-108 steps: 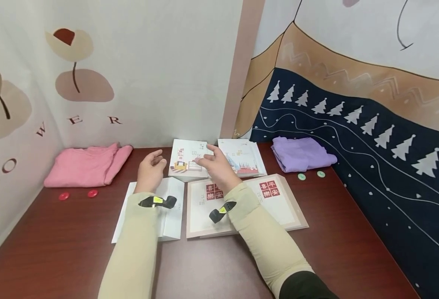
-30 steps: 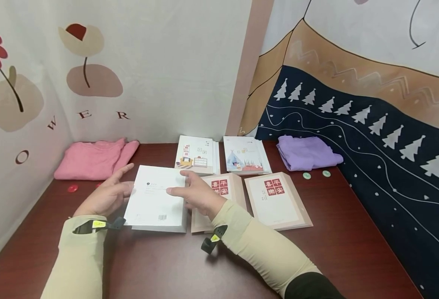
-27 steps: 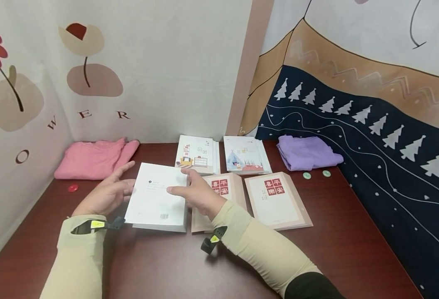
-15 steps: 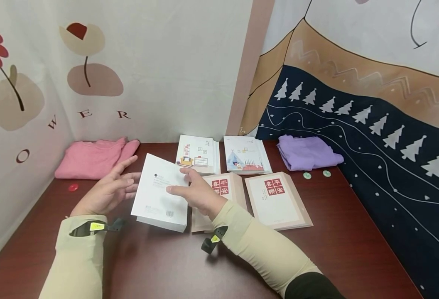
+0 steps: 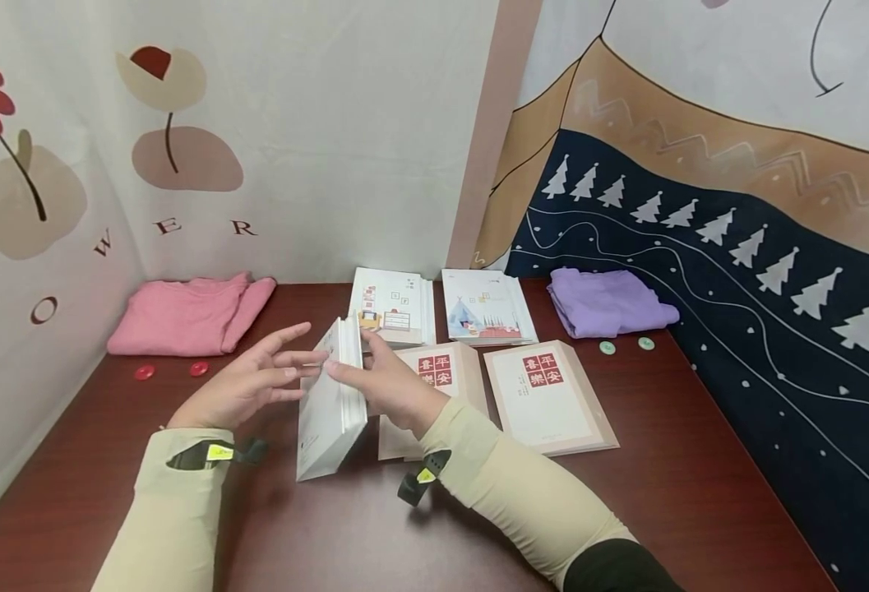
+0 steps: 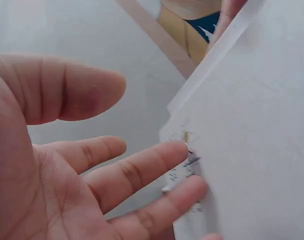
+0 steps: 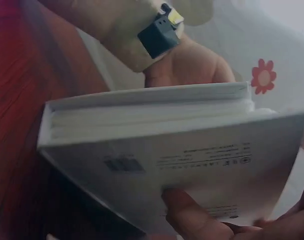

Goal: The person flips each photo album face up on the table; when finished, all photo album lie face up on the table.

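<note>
A thick white book (image 5: 321,419) stands tilted in front of me, raised on edge with its page side up. My right hand (image 5: 397,382) grips it from the right, thumb across the cover; in the right wrist view the thumb (image 7: 192,217) lies below the printed text. My left hand (image 5: 249,378) is spread at the book's other side. In the left wrist view its fingers (image 6: 136,172) reach out straight to the white cover (image 6: 252,150), the tips at or against it. Whether they press on it I cannot tell.
Two tan-bordered books (image 5: 545,403) with red characters lie right of the white book. Behind are illustrated white books (image 5: 390,300). A folded pink cloth (image 5: 182,316) with red discs (image 5: 199,368) lies left; a purple cloth (image 5: 612,304) with green discs (image 5: 646,344) lies right.
The white book has turned from cover facing me to standing on edge. My right hand has taken hold of it since the earliest frame. Lately my left hand has moved right, towards it.
</note>
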A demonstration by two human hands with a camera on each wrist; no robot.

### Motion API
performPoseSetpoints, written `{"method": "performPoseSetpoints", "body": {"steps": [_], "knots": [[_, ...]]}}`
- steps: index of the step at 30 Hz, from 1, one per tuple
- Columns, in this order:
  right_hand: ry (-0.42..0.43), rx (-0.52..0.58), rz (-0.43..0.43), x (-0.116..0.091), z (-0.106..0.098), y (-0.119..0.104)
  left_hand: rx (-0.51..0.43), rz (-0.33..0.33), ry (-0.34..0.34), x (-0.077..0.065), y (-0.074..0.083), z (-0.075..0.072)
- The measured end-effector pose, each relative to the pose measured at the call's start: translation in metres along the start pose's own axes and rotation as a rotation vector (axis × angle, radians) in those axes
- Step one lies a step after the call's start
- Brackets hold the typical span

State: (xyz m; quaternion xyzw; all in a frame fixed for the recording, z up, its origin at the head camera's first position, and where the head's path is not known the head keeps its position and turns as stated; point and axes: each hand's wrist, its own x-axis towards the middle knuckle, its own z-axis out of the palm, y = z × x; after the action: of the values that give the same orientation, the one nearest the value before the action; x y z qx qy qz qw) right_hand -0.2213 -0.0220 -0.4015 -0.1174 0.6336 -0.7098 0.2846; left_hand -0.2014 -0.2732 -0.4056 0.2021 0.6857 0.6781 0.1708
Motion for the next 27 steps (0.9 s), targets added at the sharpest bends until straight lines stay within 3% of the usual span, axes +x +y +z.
{"method": "performPoseSetpoints", "body": {"steps": [3, 5, 9, 12, 15, 27], "knots": [[0.034, -0.023, -0.048, 0.002, 0.002, 0.005, 0.048, -0.008, 0.014, 0.001, -0.004, 0.000], [0.064, -0.043, -0.076, 0.003, 0.004, 0.008, 0.116, -0.043, 0.064, 0.001, -0.007, -0.003], [0.210, -0.111, -0.100, 0.001, 0.010, 0.014, 0.264, -0.198, 0.221, 0.001, -0.013, -0.007], [0.335, -0.162, -0.124, -0.001, 0.015, 0.018, 0.275, -0.302, 0.317, 0.002, -0.017, -0.011], [0.393, -0.176, -0.143, -0.001, 0.017, 0.019, 0.247, -0.359, 0.365, 0.002, -0.018, -0.013], [0.265, -0.157, 0.006, 0.006, 0.008, 0.022, 0.332, -0.375, 0.446, 0.000, -0.008, -0.012]]}}
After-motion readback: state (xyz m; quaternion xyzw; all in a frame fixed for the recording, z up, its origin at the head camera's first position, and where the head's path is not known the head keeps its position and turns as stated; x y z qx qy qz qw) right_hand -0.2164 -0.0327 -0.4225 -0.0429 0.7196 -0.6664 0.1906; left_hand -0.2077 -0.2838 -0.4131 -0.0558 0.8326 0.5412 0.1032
